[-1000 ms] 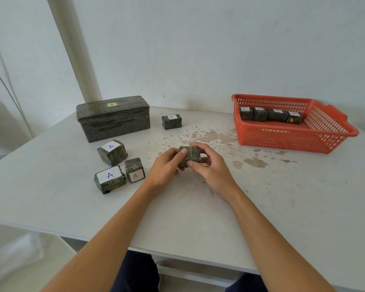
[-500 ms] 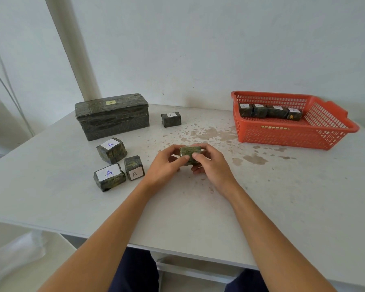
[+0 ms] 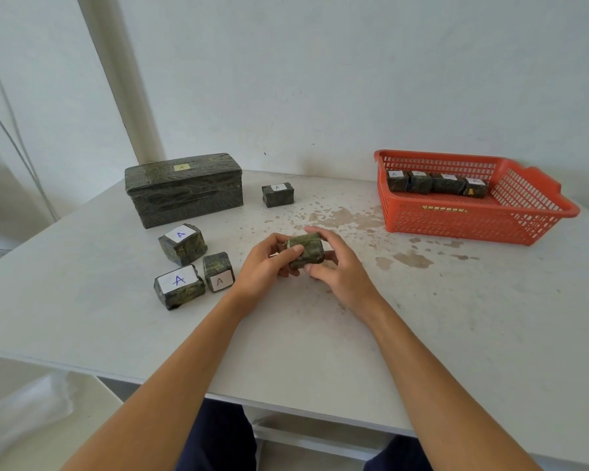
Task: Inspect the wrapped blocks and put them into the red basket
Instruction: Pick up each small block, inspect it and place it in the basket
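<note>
Thumb and fingers of the left hand (image 3: 269, 263) pinched one end of a wrapped block (image 3: 305, 249), and the right hand (image 3: 340, 273) curled round the other end, fingers over the top and thumb underneath. The block hung between them just above the desk (image 3: 456, 317), tilted, with no label showing on the faces toward the camera. A second before it had sat level in the same two hands; since then it had been rolled to bring up a fresh face. That suggested the inspection was under way and the block had not yet started toward the red basket (image 3: 473, 219), which stood well apart at the far right.

Four blocks (image 3: 436, 182) lay in a row along the basket's back wall. At the left of the hands three labelled blocks (image 3: 179, 287) waited close together, each marked A. A fourth small block (image 3: 278, 194) stood farther back, beside a large wrapped box (image 3: 184, 190). By that count, roughly half the small blocks remained to be checked.
</note>
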